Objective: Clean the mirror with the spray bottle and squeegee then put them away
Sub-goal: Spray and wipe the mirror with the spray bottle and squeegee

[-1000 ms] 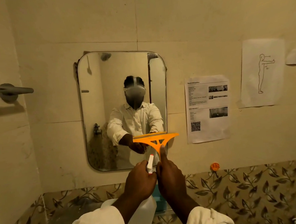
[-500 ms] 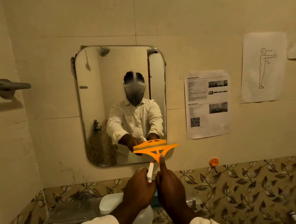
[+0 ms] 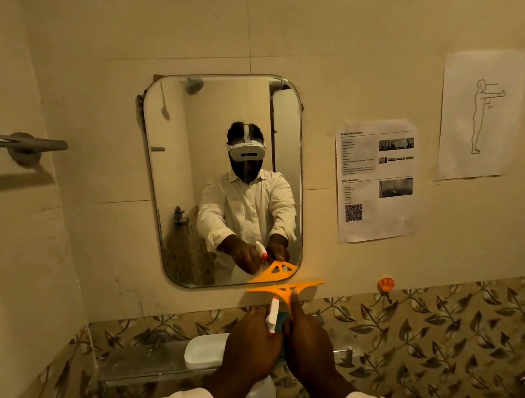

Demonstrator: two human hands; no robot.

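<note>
A rounded rectangular mirror (image 3: 191,135) hangs on the beige tiled wall ahead. My right hand (image 3: 308,345) grips the handle of an orange squeegee (image 3: 285,288), whose blade sits flat on the wall just under the mirror's lower right corner. Close beside it, my left hand (image 3: 247,345) is shut on a white spray bottle (image 3: 273,315), its red-tipped nozzle pointing up toward the squeegee; the bottle's body is mostly hidden below my hand. The mirror reflects both hands and tools.
A glass shelf (image 3: 136,362) below the mirror carries a white soap dish (image 3: 202,351). A metal towel bar (image 3: 21,143) sticks out at the left. Papers (image 3: 376,180) are taped on the right wall, and an orange hook (image 3: 386,284) sits above leaf-patterned tiles.
The squeegee has slid down the lower mirror and off its bottom edge onto the wall. Both hands have dropped lower with it, the spray bottle still held.
</note>
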